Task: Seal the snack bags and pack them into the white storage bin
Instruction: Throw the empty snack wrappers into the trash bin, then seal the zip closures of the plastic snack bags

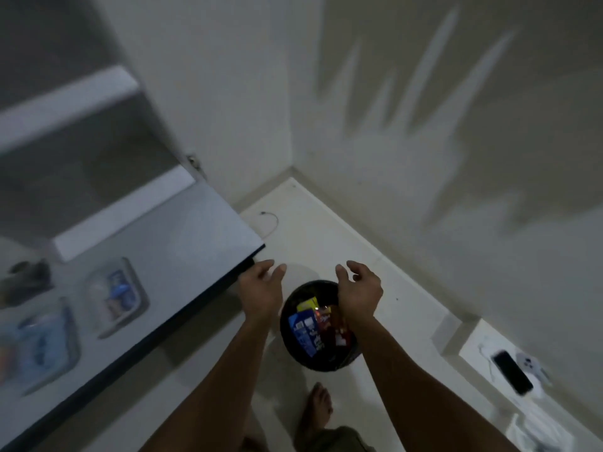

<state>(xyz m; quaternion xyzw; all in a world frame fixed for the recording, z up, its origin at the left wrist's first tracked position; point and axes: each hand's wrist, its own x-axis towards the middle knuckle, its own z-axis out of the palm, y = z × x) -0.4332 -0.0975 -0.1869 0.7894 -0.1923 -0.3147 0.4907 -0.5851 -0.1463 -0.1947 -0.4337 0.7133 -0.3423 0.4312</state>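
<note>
A round black bin (293, 349) stands on the white floor in the room's corner, holding several snack wrappers, a blue one (303, 332) the largest, with red and yellow ones beside it. My left hand (261, 287) hovers above the bin's left edge, fingers spread and empty. My right hand (360, 288) hovers over its far right rim, fingers apart and empty too. On the table at left lie clear bags with snacks inside (114, 296), (45, 345), blurred. No white storage bin can be made out.
A grey table (182, 233) with a dark edge juts in from the left, its corner near my left hand. Shelves stand behind it. A black phone (512, 371) lies on a white ledge at right. My bare foot (315, 412) is below the bin. A thin cable (272, 220) lies on the floor.
</note>
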